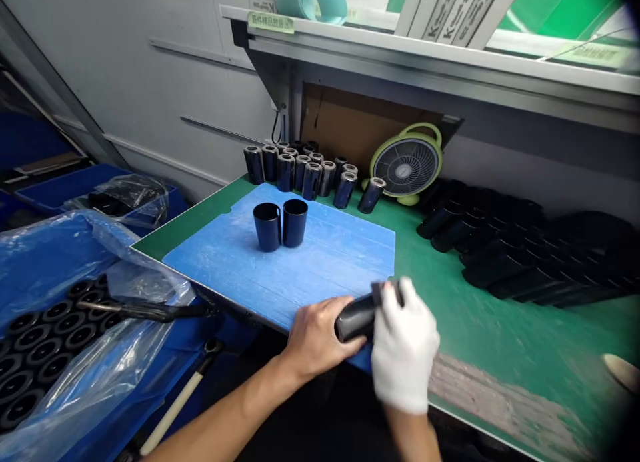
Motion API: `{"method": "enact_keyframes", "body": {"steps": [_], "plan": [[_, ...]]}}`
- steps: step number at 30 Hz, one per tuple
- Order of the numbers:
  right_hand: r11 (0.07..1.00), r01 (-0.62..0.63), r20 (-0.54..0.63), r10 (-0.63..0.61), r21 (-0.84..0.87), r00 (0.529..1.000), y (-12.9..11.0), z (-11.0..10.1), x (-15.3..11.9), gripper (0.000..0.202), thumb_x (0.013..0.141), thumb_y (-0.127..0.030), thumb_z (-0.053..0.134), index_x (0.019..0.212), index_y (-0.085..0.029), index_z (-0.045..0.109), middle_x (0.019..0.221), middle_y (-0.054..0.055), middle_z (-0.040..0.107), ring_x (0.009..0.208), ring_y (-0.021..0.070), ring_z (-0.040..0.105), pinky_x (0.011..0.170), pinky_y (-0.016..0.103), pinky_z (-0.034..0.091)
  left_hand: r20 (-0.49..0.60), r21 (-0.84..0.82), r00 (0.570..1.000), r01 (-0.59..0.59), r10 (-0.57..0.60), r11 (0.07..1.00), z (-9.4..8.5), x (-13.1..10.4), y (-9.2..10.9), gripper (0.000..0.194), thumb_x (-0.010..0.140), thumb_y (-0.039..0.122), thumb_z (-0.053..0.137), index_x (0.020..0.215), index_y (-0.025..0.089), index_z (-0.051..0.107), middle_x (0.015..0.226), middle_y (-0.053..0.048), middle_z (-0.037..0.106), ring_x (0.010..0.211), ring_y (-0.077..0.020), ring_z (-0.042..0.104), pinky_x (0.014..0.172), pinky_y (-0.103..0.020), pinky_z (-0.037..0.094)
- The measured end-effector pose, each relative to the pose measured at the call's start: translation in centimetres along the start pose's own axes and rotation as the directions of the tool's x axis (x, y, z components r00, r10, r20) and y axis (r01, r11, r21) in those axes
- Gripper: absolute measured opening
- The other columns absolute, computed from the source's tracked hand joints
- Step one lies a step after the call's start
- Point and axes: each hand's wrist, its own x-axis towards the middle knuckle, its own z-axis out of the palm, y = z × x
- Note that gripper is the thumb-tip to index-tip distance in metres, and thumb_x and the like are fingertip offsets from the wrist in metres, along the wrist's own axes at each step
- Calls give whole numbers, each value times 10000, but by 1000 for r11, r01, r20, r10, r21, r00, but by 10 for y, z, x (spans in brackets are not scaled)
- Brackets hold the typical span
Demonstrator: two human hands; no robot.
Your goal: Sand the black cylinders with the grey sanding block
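Observation:
Near the table's front edge, my bare left hand (320, 335) is wrapped round a black cylinder (356, 317), which lies on its side in the air. My right hand (406, 345), in a white glove, is closed at the cylinder's other end and presses a small dark piece (379, 293) there; what that piece is, I cannot make out. Two dark cups, a left one (268, 229) and a right one (295, 223), stand upright side by side on the blue sheet (345, 249) beyond my hands.
Several black cylinders with shiny rims (313, 181) stand at the back, beside a green fan (404, 169). Many dark cylinders (505, 249) fill the right. A shelf (450, 55) overhangs the table (500, 335). At left are a plastic-lined blue bin (120, 382) and tools (173, 412).

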Motion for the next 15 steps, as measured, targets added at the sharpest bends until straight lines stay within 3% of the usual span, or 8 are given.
{"method": "enact_keyframes", "body": {"steps": [1,4,7,9,12,15], "plan": [[999,-16,-26,17,47,1000,18,4,14,318,1016,-363,416,1124,-220,679,1183,140,645,951,238,627,790,390,515,-2,-3,1000,9,-9,1000,-1,0,1,556,699,338,832,1228,267,679,1183,-23,766,1050,-278,740,953,-390,594],[989,-61,-133,79,136,988,69,7,59,336,1028,-418,455,1188,-200,654,1254,122,628,1111,218,619,959,419,526,8,-15,999,41,-41,999,-4,1,3,533,691,335,839,1198,272,687,1128,-2,775,994,-259,749,899,-374,607],[978,-30,-185,69,206,980,85,2,69,437,1025,-424,491,1415,-231,518,1435,124,538,1294,242,545,1109,507,447,14,-11,999,47,-46,999,-6,1,3,530,699,351,833,1202,283,683,1112,7,774,975,-255,748,880,-374,604],[970,63,-143,-29,235,989,72,0,51,474,1018,-399,493,1465,-240,480,1503,129,491,1374,252,487,1167,493,397,13,-15,999,50,-50,999,-4,1,2,534,702,355,831,1210,290,680,1128,8,771,985,-255,744,891,-374,597],[948,189,-41,-185,254,982,46,-3,6,415,1002,-346,471,1396,-248,558,1504,114,498,1376,260,486,1148,491,418,19,-31,998,62,-62,998,-2,0,1,555,687,342,841,1215,293,679,1158,-2,767,1020,-264,738,914,-369,584],[966,170,-7,-172,194,985,41,-16,-34,398,991,-312,473,1367,-257,589,1464,125,534,1294,274,552,1065,504,480,40,-68,995,90,-88,994,-6,2,4,540,678,324,848,1193,297,688,1134,-1,772,1007,-260,737,897,-346,574]]}}
